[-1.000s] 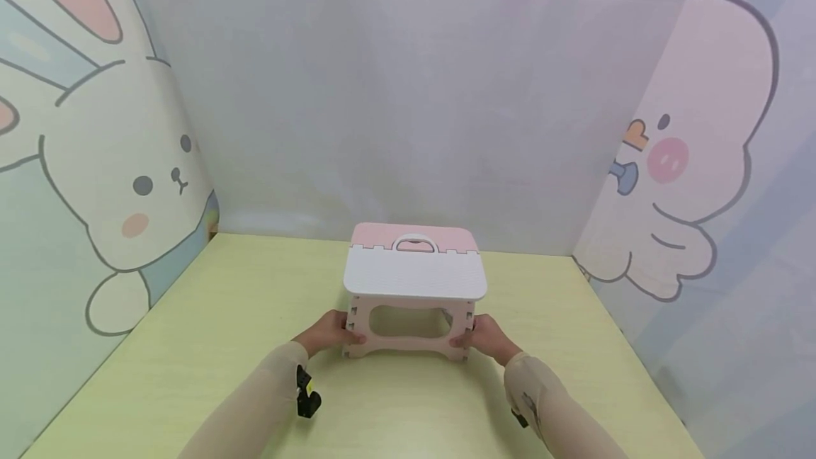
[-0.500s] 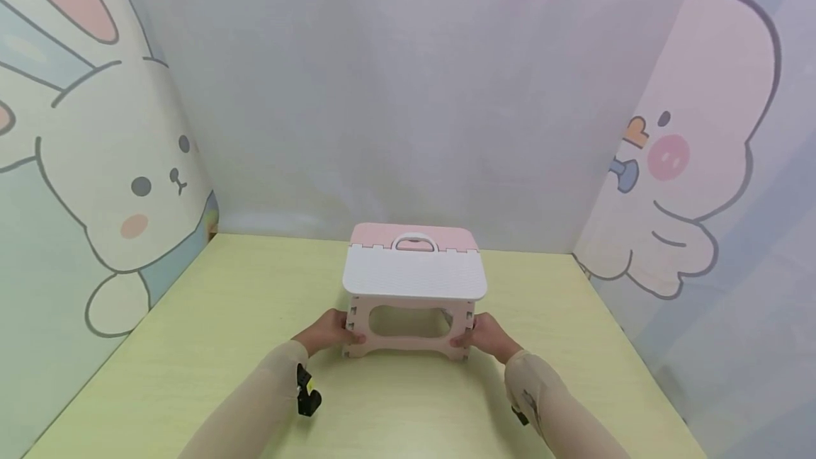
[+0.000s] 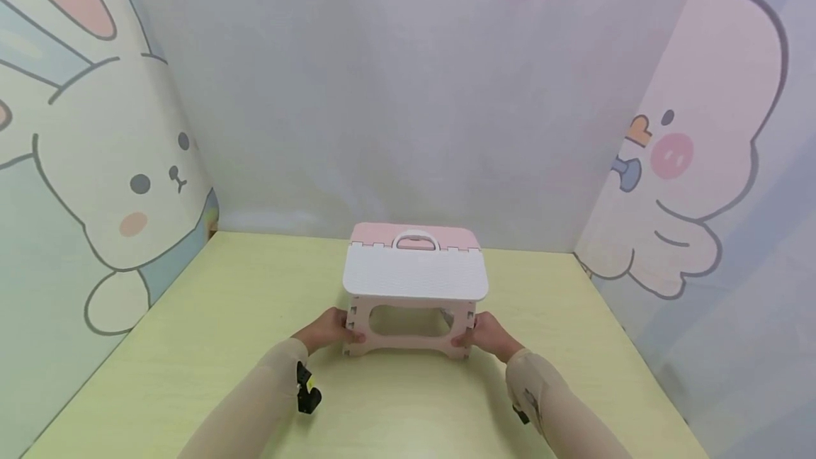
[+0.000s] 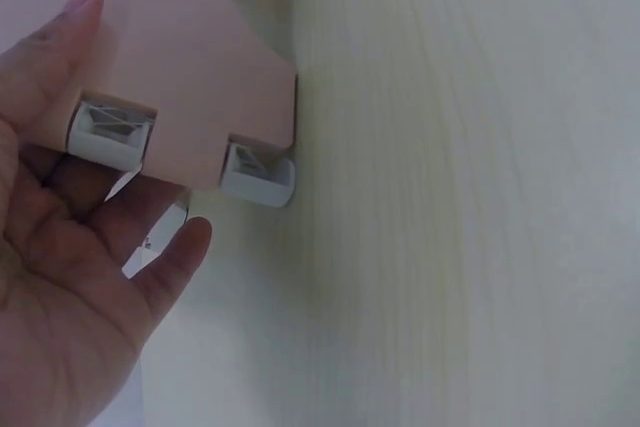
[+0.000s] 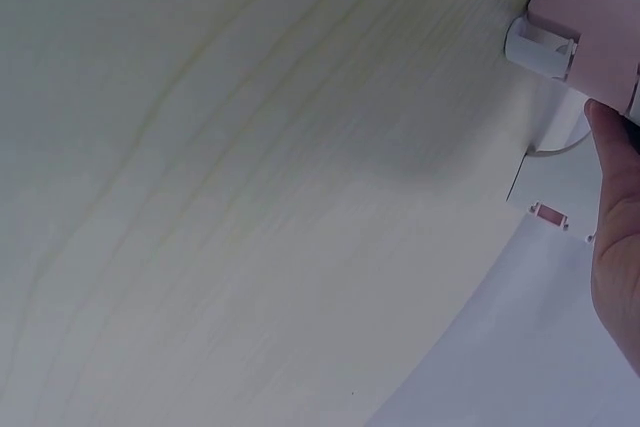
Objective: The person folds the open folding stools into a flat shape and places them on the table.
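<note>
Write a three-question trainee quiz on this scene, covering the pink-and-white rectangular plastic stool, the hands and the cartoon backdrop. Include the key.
1. Multiple choice: what colour is the curved handle on top of the pink-and-white rectangular plastic stool?
A) Blue
B) White
C) Black

2. True or false: only one hand touches the stool.

3. Fill in: the white, long-eared cartoon animal at the left of the head view is a ____.

Key:
1. B
2. False; the bare left hand and bare right hand grip opposite sides.
3. Rabbit
</note>
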### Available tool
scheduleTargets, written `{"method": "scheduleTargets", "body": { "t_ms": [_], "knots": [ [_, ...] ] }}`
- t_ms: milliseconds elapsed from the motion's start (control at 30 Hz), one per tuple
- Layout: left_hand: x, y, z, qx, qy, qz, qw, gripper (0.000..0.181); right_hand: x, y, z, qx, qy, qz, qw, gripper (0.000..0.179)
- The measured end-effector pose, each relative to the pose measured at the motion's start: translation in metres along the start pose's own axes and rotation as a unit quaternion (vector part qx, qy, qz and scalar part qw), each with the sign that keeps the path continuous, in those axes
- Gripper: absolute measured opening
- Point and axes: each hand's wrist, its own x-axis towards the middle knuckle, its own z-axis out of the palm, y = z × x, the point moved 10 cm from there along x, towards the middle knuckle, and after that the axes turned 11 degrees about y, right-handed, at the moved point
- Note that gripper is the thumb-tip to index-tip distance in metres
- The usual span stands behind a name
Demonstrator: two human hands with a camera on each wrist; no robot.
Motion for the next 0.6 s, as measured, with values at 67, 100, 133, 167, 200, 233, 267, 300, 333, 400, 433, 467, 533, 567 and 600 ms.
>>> {"method": "scheduleTargets", "body": {
  "t_ms": [67,100,133,167,200,233,267,300,333,400,433,467,533,567,600],
  "knots": [
    [-0.0002,0.0003,0.0,-0.001,-0.003,0.003,1.0,0.04,0.0,-0.0004,0.0004,-0.001,-0.001,0.0,1.0,0.023],
    [0.0,0.0001,0.0002,-0.003,-0.003,0.004,1.0,0.04,0.0003,-0.0001,0.0004,-0.002,-0.001,0.0,1.0,0.022],
    [0.0002,-0.0005,0.0003,-0.002,-0.003,0.004,1.0,0.04,0.0006,0.0006,0.0005,-0.003,0.0,0.001,1.0,0.022],
    [0.0005,-0.0009,0.0005,-0.002,-0.004,0.005,1.0,0.04,0.0009,0.0011,0.0006,-0.004,0.0,0.002,1.0,0.021],
    [0.0008,-0.0016,0.0004,0.0,-0.003,0.004,1.0,0.039,0.0013,0.0016,0.0006,-0.005,0.001,0.003,1.0,0.021],
    [0.0012,-0.0023,0.0003,0.001,-0.002,0.001,1.0,0.039,0.0018,0.0024,0.0007,-0.005,0.001,0.004,1.0,0.022],
    [0.0015,-0.0029,-0.0001,0.003,-0.001,-0.001,1.0,0.04,0.0023,0.0028,0.0006,-0.006,0.003,0.004,1.0,0.022],
    [0.0017,-0.0035,-0.0004,0.006,0.002,-0.003,1.0,0.039,0.0028,0.004,0.0008,-0.006,0.003,0.006,1.0,0.022],
    [0.0018,-0.004,-0.0006,0.009,0.003,-0.004,1.0,0.039,0.0031,0.0047,0.0008,-0.005,0.004,0.008,0.9999,0.023],
    [0.0017,-0.0042,-0.0001,0.004,0.001,-0.001,1.0,0.04,0.0039,0.0062,0.0011,-0.007,0.005,0.009,0.9999,0.023],
    [0.0015,-0.0037,0.0003,0.0,-0.002,0.003,1.0,0.041,0.0042,0.0068,0.0012,-0.009,0.006,0.01,0.9999,0.024],
    [0.0011,-0.0033,0.0008,-0.004,-0.004,0.009,0.9999,0.04,0.0043,0.0071,0.0013,-0.01,0.006,0.01,0.9999,0.023],
    [0.0005,-0.0026,0.0016,-0.013,-0.01,0.017,0.9997,0.04,0.0044,0.0074,0.0015,-0.009,0.006,0.01,0.9999,0.023],
    [0.0003,-0.0025,0.0016,-0.016,-0.01,0.016,0.9997,0.04,0.0043,0.0071,0.0017,-0.008,0.005,0.007,0.9999,0.023],
    [0.0002,-0.0022,0.0016,-0.017,-0.01,0.017,0.9997,0.04,0.0042,0.0066,0.0017,-0.007,0.005,0.005,1.0,0.024]
  ]
}}
